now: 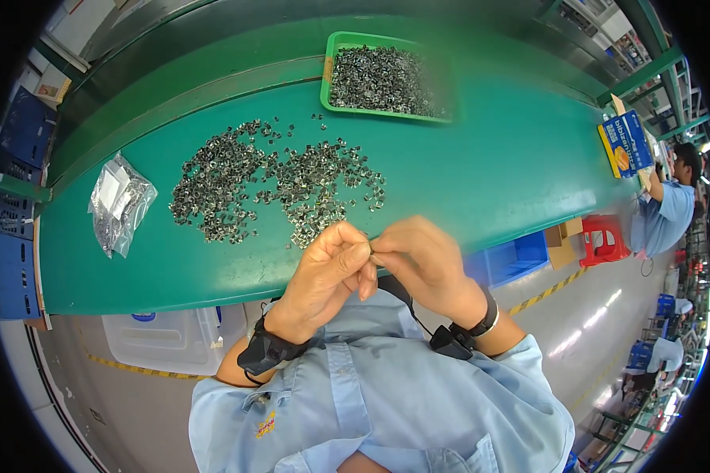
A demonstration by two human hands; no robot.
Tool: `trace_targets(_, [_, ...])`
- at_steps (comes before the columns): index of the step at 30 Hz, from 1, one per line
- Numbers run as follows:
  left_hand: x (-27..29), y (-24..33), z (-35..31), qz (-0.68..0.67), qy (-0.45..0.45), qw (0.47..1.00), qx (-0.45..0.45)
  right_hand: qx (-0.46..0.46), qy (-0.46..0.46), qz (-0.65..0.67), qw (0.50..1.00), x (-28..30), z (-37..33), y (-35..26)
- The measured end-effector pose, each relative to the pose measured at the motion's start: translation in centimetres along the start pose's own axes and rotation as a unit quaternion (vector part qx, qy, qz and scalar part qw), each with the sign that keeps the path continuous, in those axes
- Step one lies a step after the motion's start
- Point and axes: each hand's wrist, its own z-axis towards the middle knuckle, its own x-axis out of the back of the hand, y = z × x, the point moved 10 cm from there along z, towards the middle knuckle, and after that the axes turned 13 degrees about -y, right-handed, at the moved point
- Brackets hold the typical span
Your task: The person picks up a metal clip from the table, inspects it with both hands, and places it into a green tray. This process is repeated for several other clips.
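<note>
My left hand and my right hand meet above the near edge of the green table. Both are closed, fingertips pinched together around a small dark part, mostly hidden by the fingers. Just beyond my hands, small square metal parts lie loose in two adjoining heaps: a left heap and a right heap. At the far side, a green tray holds a mass of similar small parts. My wrists carry black strapped devices.
A clear plastic bag of parts lies at the table's left. A blue and yellow box stands at the right end, near another person. Below the table are a blue bin, a red stool and a clear plastic box.
</note>
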Motion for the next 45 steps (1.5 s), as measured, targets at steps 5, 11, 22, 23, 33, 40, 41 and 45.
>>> trace_targets(5, [0.1,0.5,-0.2,0.08,0.064,0.995,0.019,0.018,0.008,-0.038,0.999,0.6,-0.1,-0.2])
trace_targets(11, [-0.3,0.3,-0.1,0.015,0.054,0.998,0.013,0.002,0.04,0.044,0.998,0.4,-0.7,0.7])
trace_targets(22, [-0.6,-0.5,-0.2,-0.09,-0.008,0.996,-0.009,0.041,0.033,0.06,0.997,-0.2,-0.1,0.0])
trace_targets(23, [-0.7,-0.4,-0.2,-0.091,-0.008,0.996,-0.01,0.048,0.032,0.064,0.996,-0.2,-0.1,-0.1])
trace_targets(33, [-0.2,0.0,-0.9,-0.002,0.036,0.999,0.041,0.042,0.001,0.082,0.996,-0.7,-0.2,0.8])
trace_targets(40, [-0.2,0.1,-0.8,0.029,0.072,0.995,0.067,0.064,0.01,0.043,0.997,-0.2,-0.2,0.7])
trace_targets(41, [-0.2,0.1,-0.8,0.036,0.073,0.994,0.069,0.066,0.01,0.037,0.997,-0.2,-0.3,0.7])
trace_targets(45, [-0.2,0.1,-0.8,0.043,0.077,0.994,0.07,0.071,0.01,0.025,0.997,-0.2,-0.4,0.6])
